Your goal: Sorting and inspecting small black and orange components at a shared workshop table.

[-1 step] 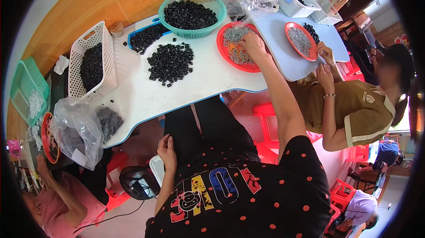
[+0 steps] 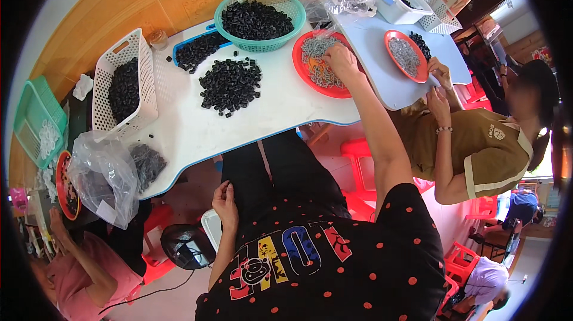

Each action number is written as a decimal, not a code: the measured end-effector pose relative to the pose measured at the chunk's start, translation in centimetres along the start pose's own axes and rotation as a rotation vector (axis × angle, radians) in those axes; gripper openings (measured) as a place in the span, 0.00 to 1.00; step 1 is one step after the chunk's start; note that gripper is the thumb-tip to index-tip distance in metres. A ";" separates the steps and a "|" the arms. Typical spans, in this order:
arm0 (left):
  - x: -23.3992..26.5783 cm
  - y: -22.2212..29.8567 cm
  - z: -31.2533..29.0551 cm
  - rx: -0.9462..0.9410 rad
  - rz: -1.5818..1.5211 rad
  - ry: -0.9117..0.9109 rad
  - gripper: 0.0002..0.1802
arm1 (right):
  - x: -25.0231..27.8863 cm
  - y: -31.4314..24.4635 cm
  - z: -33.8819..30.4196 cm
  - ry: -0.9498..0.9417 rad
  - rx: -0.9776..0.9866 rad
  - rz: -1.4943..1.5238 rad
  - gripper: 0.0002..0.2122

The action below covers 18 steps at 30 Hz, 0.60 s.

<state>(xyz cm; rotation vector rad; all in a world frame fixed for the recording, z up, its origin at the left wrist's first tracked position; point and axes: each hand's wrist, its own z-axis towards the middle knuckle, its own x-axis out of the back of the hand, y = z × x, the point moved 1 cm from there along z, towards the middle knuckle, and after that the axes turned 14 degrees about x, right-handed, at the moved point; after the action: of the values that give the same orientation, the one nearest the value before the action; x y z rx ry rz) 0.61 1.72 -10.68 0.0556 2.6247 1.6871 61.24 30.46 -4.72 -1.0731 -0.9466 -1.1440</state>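
My right hand (image 2: pixel 340 59) reaches over a red plate (image 2: pixel 300 69) on the white table. Its fingers are pinched together, with the tips down among small grey metal screws (image 2: pixel 315 46); whether one is between them is hidden. Low by my lap, my left hand (image 2: pixel 225 206) is closed, and a small dark piece, apparently one of the black plastic parts, shows at its fingertips. A loose pile of these black plastic parts (image 2: pixel 230 85) lies on the table left of the plate.
Behind the pile stand a green basket (image 2: pixel 301 18) and a blue tray (image 2: pixel 179 39) of black parts. A white basket (image 2: pixel 149 91) and plastic bag (image 2: pixel 104 172) sit left. At right, a co-worker (image 2: pixel 471 142) works by another red plate (image 2: pixel 389 37). One more person (image 2: pixel 89 273) sits left.
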 end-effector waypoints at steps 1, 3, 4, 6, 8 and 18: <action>0.1 0.1 -0.1 0.000 -0.005 -0.001 0.16 | 0.2 -0.2 0.1 0.009 0.001 0.010 0.07; 0.5 0.6 0.1 0.000 -0.015 -0.004 0.16 | 0.7 -0.5 0.5 0.029 0.002 0.029 0.07; 0.4 0.6 0.1 0.006 -0.022 -0.005 0.16 | 0.7 -0.9 0.5 0.033 0.004 0.038 0.08; 0.9 0.9 -0.2 0.015 -0.036 -0.007 0.16 | 0.8 -1.8 0.1 0.042 0.007 0.057 0.08; 1.2 1.2 -0.2 0.022 -0.049 -0.011 0.16 | 1.3 -1.9 -0.7 0.054 0.009 0.074 0.08; 2.5 2.4 -0.5 0.065 -0.110 -0.034 0.16 | 3.8 -1.1 -6.4 0.102 0.009 0.164 0.09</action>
<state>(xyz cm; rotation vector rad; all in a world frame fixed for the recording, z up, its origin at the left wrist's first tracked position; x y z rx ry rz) -1.85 2.42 -8.27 -0.0575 2.6058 1.5532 61.11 23.26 -2.36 -1.0551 -0.7687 -1.0477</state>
